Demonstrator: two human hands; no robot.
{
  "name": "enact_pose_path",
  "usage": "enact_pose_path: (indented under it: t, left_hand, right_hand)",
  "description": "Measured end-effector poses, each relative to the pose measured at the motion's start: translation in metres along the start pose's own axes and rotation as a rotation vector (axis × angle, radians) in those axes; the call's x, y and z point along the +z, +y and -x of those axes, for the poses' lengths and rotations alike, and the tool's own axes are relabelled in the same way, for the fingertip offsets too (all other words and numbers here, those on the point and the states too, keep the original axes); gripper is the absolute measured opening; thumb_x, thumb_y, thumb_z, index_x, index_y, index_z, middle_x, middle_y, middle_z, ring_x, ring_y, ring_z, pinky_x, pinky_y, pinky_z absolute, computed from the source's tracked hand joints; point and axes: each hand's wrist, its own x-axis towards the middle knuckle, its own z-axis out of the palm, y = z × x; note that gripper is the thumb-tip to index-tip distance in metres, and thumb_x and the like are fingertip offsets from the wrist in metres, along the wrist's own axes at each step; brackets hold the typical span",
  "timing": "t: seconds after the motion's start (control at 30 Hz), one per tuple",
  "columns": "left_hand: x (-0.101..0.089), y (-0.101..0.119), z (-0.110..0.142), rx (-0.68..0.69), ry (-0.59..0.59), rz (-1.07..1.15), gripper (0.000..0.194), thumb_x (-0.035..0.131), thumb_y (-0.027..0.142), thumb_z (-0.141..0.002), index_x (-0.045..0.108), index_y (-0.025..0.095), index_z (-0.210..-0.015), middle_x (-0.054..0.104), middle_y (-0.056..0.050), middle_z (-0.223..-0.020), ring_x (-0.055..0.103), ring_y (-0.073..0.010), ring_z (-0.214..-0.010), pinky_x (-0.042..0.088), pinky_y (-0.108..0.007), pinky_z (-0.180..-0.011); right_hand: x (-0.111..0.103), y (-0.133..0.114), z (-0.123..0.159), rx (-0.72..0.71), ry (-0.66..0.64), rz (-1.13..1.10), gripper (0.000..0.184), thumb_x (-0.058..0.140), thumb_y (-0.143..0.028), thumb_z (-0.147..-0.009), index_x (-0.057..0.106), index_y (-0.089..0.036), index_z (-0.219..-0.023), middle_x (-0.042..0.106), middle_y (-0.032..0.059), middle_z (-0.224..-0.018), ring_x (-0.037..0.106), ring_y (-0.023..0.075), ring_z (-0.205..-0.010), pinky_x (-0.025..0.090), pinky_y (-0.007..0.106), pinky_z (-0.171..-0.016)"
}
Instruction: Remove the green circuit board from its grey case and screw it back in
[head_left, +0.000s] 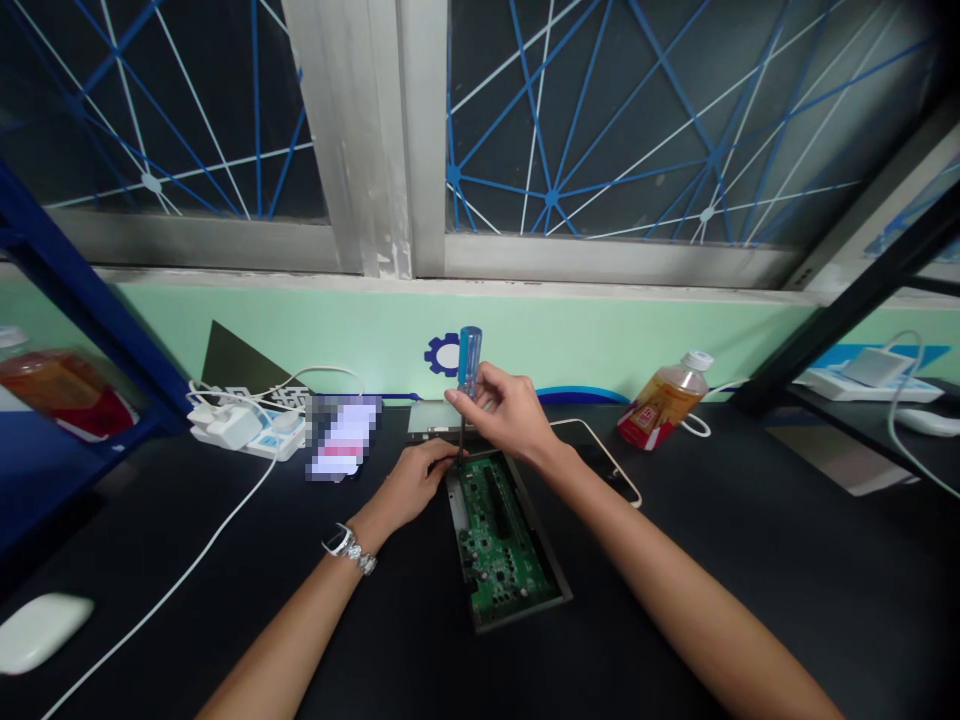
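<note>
A green circuit board (501,535) lies in a shallow black tray-like case (559,570) on the dark table. My right hand (510,412) is closed round a screwdriver with a blue handle (469,362), held upright with its tip at the board's far left corner. My left hand (416,480), with a metal watch on the wrist, rests at that same corner of the case; its fingers are curled by the screwdriver's shaft. Whether they pinch anything is hidden.
A white power strip with plugs (244,428) and a cable lies far left. A plastic bottle of amber drink (664,400) lies tilted at the right. A white mouse (41,630) sits near left. Blue shelving (67,290) stands left, a black frame (862,300) right.
</note>
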Motion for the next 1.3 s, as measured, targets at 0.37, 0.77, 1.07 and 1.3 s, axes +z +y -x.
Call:
enact_pose_path:
  t: [0.37, 0.77, 1.07, 1.3]
  left_hand:
    - [0.001, -0.001, 0.003, 0.029, 0.02, 0.003, 0.027, 0.048, 0.013, -0.095, 0.071, 0.023, -0.105, 0.073, -0.005, -0.108, 0.067, -0.02, -0.102, 0.05, -0.034, -0.092]
    - [0.003, 0.009, 0.004, -0.015, 0.068, 0.081, 0.027, 0.055, 0.021, -0.093, 0.066, 0.021, -0.118, 0.07, -0.008, -0.117, 0.066, -0.022, -0.106, 0.051, -0.038, -0.096]
    - [0.004, 0.021, -0.004, -0.111, 0.127, 0.314, 0.03, 0.053, 0.031, -0.097, 0.069, 0.019, -0.118, 0.075, -0.008, -0.113, 0.072, -0.0224, -0.099, 0.055, -0.036, -0.092]
    - [0.004, 0.02, -0.003, -0.128, 0.204, 0.257, 0.025, 0.06, 0.031, -0.093, 0.074, 0.018, -0.11, 0.078, -0.008, -0.105, 0.073, -0.0235, -0.093, 0.058, -0.036, -0.086]
  right_hand:
    - [-0.008, 0.0, -0.001, -0.031, -0.108, 0.004, 0.03, 0.056, -0.048, -0.09, 0.055, -0.02, -0.082, 0.052, -0.0033, -0.06, 0.046, 0.0107, -0.054, 0.037, 0.026, -0.053]
    - [-0.01, 0.01, -0.002, 0.014, -0.258, -0.232, 0.027, 0.053, -0.044, -0.094, 0.057, -0.017, -0.094, 0.066, 0.0037, -0.082, 0.063, 0.0155, -0.075, 0.049, 0.028, -0.067]
    - [-0.013, 0.007, -0.003, 0.065, -0.363, -0.383, 0.028, 0.051, -0.043, -0.095, 0.061, -0.018, -0.093, 0.067, 0.0059, -0.094, 0.064, 0.0166, -0.085, 0.055, 0.027, -0.067]
    - [-0.006, 0.016, 0.0, 0.105, -0.203, -0.198, 0.022, 0.071, -0.036, -0.081, 0.059, -0.018, -0.077, 0.066, 0.0016, -0.072, 0.061, 0.0148, -0.069, 0.05, 0.028, -0.065]
